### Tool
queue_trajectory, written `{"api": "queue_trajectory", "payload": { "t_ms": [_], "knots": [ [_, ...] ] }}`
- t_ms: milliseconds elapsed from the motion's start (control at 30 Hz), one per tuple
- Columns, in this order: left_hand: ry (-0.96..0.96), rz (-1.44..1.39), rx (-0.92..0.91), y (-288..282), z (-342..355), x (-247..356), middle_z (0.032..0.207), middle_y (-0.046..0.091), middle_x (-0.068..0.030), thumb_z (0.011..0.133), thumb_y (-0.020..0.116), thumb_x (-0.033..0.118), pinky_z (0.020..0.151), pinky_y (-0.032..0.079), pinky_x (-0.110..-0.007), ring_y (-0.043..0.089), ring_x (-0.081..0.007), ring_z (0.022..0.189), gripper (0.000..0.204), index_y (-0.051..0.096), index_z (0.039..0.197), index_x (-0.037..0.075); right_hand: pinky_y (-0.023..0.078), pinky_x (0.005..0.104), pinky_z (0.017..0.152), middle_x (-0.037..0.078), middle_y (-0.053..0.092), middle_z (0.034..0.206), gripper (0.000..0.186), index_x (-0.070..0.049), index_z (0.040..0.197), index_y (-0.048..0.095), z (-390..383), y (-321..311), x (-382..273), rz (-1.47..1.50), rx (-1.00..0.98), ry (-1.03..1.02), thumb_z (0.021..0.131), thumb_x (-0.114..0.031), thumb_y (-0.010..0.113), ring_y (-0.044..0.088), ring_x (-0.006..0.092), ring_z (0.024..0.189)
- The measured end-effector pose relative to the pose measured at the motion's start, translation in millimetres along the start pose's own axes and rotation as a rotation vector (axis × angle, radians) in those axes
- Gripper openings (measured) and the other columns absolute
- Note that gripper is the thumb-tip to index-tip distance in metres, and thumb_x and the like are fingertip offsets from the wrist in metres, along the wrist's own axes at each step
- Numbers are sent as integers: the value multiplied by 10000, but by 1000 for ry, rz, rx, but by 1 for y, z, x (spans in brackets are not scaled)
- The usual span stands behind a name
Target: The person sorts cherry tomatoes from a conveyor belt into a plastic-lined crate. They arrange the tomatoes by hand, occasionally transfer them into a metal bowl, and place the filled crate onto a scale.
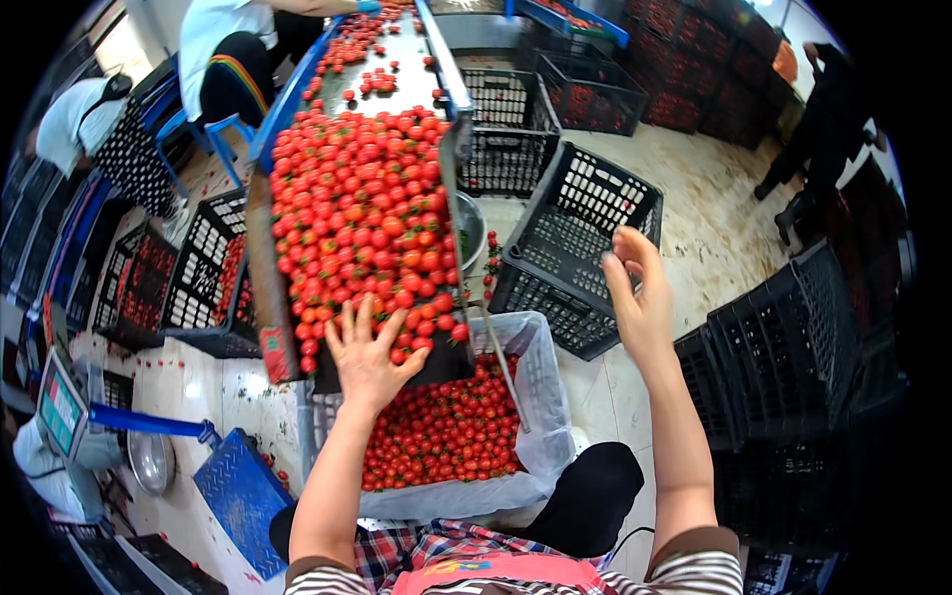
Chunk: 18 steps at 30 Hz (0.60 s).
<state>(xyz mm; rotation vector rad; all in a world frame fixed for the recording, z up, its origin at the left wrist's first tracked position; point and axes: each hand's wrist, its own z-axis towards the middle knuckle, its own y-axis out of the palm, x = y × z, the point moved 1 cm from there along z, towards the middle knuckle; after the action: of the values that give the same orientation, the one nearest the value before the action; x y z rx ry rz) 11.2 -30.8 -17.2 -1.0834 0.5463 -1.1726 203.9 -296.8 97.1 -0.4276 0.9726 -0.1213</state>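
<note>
Small red tomatoes (362,198) lie heaped on a sloping metal chute (261,268) that runs down towards me. My left hand (369,347), fingers spread, rests against the lowest tomatoes near the chute's dark lower lip (446,365). Below that lip stands a crate lined with clear plastic (535,397), with many tomatoes (446,436) in it. To the right, away from the chute, my right hand (635,283) is raised in the air with its fingers loosely curved and parted. Nothing shows in it.
An empty black crate (595,228) lies right of the chute, beside a metal bowl (470,230). Stacked crates (773,347) stand far right. A blue platform scale (243,496) is at lower left. People (233,59) work at upper left; another person (828,119) stands upper right.
</note>
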Motion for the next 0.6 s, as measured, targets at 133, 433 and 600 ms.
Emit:
{"api": "queue_trajectory", "payload": {
  "t_ms": [133,433,600],
  "knots": [
    [-2,-37,-20,3,0,-5,1517,304,-135,758,721,527,1127,121,-608,210,-380,1423,647,559,1332,278,538,395,837,175,628,1124,414,14,1182,582,-111,18,-120,248,-538,-535,841,-187,707,662,296,942],
    [-185,-153,76,8,-34,-26,1511,297,-215,848,641,427,1135,125,-568,206,-394,1422,614,495,1370,138,176,559,1137,268,187,1530,780,-107,1493,288,-131,197,-19,-394,-240,-241,863,-368,667,165,435,1425],
    [-75,-251,209,-2,-49,-44,1466,318,-200,827,699,287,1118,193,-556,248,-414,1377,476,543,1244,120,323,487,1076,167,496,1264,379,-5,1149,555,-119,175,-9,-281,-414,-516,837,-184,674,441,367,1213]
  ]
}}
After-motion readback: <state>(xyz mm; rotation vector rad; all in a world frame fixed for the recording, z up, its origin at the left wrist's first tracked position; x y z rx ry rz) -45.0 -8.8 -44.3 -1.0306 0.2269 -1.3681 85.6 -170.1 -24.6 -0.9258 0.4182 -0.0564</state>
